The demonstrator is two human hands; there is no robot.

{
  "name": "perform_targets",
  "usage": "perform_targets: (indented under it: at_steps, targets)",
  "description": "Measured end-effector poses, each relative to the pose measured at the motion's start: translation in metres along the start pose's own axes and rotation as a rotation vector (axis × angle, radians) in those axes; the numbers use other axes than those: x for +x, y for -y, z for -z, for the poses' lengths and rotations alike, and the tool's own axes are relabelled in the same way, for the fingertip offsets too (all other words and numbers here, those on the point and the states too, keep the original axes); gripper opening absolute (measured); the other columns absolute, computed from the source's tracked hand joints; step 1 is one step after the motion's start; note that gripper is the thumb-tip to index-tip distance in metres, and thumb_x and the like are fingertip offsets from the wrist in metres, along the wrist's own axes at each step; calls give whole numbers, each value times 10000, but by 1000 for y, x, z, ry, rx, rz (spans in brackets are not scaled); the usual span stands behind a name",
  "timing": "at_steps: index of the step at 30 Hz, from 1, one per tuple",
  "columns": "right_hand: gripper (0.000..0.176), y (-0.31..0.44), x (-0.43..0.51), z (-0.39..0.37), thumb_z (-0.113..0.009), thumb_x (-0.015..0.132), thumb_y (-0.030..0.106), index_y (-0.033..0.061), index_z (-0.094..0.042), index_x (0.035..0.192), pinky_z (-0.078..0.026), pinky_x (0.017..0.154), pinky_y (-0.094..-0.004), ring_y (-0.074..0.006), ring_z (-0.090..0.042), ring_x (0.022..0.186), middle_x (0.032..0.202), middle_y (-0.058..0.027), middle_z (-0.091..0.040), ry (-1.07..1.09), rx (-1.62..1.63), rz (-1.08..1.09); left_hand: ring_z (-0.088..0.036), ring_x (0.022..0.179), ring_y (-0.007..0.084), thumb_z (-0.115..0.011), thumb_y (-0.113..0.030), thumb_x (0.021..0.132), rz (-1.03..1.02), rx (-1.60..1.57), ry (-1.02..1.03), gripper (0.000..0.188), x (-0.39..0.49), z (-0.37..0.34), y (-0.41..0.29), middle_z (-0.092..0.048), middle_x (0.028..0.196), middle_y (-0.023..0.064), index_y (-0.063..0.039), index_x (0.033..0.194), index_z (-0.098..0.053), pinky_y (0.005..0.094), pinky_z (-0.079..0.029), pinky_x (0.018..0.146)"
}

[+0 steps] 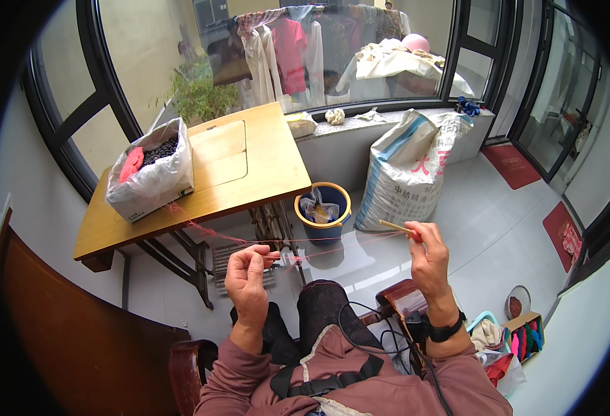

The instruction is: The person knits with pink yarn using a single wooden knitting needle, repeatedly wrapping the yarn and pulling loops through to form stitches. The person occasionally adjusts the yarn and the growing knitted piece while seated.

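Note:
My left hand is raised above my lap, its thumb and fingers pinched on thin pink thread. Farther right, my right hand grips a slim wooden stick that points left, with pinkish-red thread at its held end. Strands stretch between the two hands, and a small tangle hangs just right of my left fingers. More loose pink thread runs up to the table edge, beside a plastic-lined box. Dark beans or pellets and a red bundle lie in that box.
The box stands on a wooden table with metal legs. A blue bucket holding a plastic bag and a large woven sack are on the tiled floor. Chair arms flank me; a carton of coloured bundles sits low right. A cable hangs by my right wrist.

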State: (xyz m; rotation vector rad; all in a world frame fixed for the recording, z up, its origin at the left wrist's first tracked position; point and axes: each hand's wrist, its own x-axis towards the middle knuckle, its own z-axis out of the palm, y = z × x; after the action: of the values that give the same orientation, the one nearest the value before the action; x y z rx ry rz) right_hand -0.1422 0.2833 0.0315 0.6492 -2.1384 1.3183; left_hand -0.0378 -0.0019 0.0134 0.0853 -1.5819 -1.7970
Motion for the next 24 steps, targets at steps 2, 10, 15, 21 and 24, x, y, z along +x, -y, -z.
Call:
perform_targets:
  at_steps: [2,10,15,21,24]
  targets:
    - [221,1,0,1,-563,911,-77,-7,-643,1104,-498,763,-304,-243,-610,848,990,-130,-603,-10,8,0,-722,816,234,-484,-140,1037,131,-35,1,142,-1,-3,4,-656,1057,149,-3,1002,-492,335,-592,744]
    - [252,2,2,9,-551,903,-90,-7,-634,1126,-474,832,-264,-163,-570,887,995,-78,-582,-52,62,-45,-561,466,136,-465,-157,1045,321,-124,110,134,-10,-7,4,-652,893,174,-31,1005,-441,207,-439,406]
    - [240,0,4,12,-543,915,-85,-11,-631,1127,-480,843,-257,-152,-572,889,991,-68,-572,-78,62,-38,-390,447,48,-483,-132,1038,249,-102,117,107,-10,-11,10,-633,796,139,-35,996,-464,178,-302,412]
    - [242,-2,5,15,-540,922,-77,-8,-628,1136,-483,843,-258,-148,-576,893,988,-68,-570,-93,57,-30,-382,516,20,-520,-97,1017,251,-101,131,73,-11,-9,7,-633,798,76,-32,1024,-487,171,-303,471]
    - [246,-1,5,17,-538,923,-76,-7,-629,1142,-483,848,-261,-146,-580,902,995,-67,-571,-108,48,-33,-394,524,19,-540,-86,1005,263,-80,133,79,-12,-9,5,-637,794,66,-28,1042,-501,171,-311,473]
